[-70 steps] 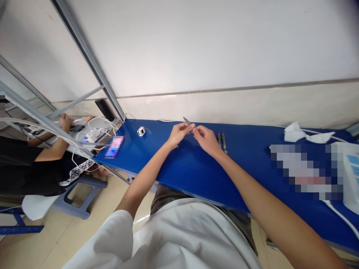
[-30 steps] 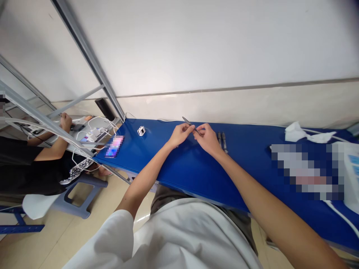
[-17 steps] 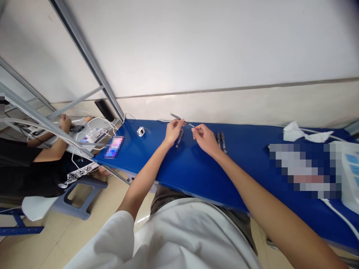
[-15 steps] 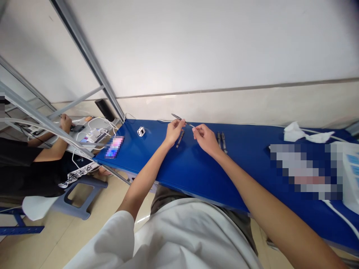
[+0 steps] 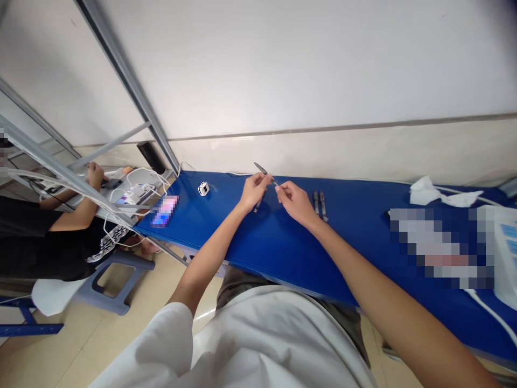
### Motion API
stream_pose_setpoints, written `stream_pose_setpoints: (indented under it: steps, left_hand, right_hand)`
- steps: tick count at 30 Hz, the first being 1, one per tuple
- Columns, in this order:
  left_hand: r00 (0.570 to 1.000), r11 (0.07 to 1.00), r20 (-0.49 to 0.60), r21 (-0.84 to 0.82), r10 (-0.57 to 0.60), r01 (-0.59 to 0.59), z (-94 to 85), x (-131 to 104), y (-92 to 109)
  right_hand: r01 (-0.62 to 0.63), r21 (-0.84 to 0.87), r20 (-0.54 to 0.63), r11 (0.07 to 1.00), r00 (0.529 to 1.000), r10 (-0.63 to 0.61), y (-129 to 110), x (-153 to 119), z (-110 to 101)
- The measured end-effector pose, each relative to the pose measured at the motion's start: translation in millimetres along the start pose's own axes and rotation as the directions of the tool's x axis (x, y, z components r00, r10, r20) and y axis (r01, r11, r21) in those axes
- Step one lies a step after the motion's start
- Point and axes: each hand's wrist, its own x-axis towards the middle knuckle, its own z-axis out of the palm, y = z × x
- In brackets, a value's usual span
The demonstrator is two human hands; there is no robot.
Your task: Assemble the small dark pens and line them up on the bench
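Above the blue table, my left hand [image 5: 252, 192] pinches a dark pen [image 5: 260, 168], which points up and to the left past the fingers. My right hand [image 5: 294, 200] is closed on a thin rod, seemingly a pen refill [image 5: 274, 184], lined up with the pen's lower end. Only a small gap separates the two hands, and the fingers hide where rod and pen meet. Another pen [image 5: 257, 207] lies on the table, partly covered by my left hand. Two more dark pens [image 5: 319, 203] lie side by side just right of my right hand.
The blue table [image 5: 274, 253] runs along the wall. On it are a small white device [image 5: 203, 188], a phone [image 5: 165, 210], crumpled tissue [image 5: 425, 191] and a white package [image 5: 507, 253]. A co-worker's arm [image 5: 78, 213] shows at left, beyond the metal frame [image 5: 133, 94].
My hands have come closer together, and less of the thin rod shows between them. The pen and my left hand have shifted slightly right.
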Motion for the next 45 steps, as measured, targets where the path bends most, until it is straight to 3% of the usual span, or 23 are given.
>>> stream_pose_setpoints:
  steps: [8, 14, 25, 45]
  left_hand:
    - [0.995, 0.999, 0.083, -0.016, 0.049, -0.048, 3.7, -1.0, -4.9]
    - [0.986, 0.995, 0.155, 0.072, 0.056, -0.067, 5.7, -2.4, -4.0]
    - [0.968, 0.986, 0.217, 0.081, 0.124, -0.144, 8.4, -6.4, -1.2]
    - [0.962, 0.981, 0.229, 0.087, 0.147, -0.171, 11.5, -10.6, 2.8]
  right_hand:
    - [-0.015, 0.009, -0.026, 1.0, 1.0, 0.015, 4.3, 1.6, 0.6]
    - [-0.047, -0.014, -0.037, 0.999, 0.998, 0.046, 4.2, 1.8, 1.1]
    - [-0.124, -0.043, -0.124, 0.991, 0.985, 0.118, 8.3, 3.4, 1.1]
    - [-0.082, -0.05, -0.124, 0.995, 0.989, 0.076, 14.7, 4.4, 0.6]
